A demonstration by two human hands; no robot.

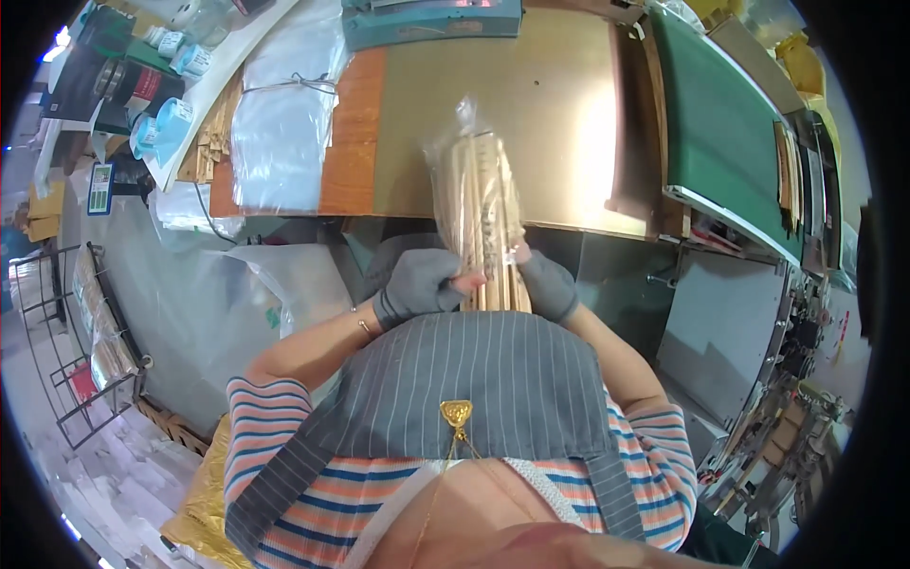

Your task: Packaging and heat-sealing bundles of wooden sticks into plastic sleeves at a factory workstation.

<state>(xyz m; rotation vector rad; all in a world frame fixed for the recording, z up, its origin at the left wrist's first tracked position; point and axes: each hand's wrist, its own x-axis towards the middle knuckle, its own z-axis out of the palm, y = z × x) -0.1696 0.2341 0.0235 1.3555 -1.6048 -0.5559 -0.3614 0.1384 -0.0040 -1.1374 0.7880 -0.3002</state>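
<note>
In front of my chest I hold a bundle of long, pale wooden sticks (474, 180) inside a clear plastic bag (438, 180). The bag's crumpled upper end sticks up past the sticks, over the table's near edge. My left hand (420, 287), in a grey fingerless glove, is closed on the bundle's left side, with the thumb lying across the front. My right hand (547, 283), gloved alike, grips the right side, most of its fingers hidden behind the bundle. Dark marks run down the sticks; the bundle's lower end disappears behind my striped apron (474, 379).
A brown board (474, 95) covers the table, with a teal machine (431, 27) at its far edge. To the left lies a tied stack of clear plastic bags (284, 123). A green surface (720, 123) stands at the right. Further left are blue-labelled containers (161, 128) and a wire rack (71, 351).
</note>
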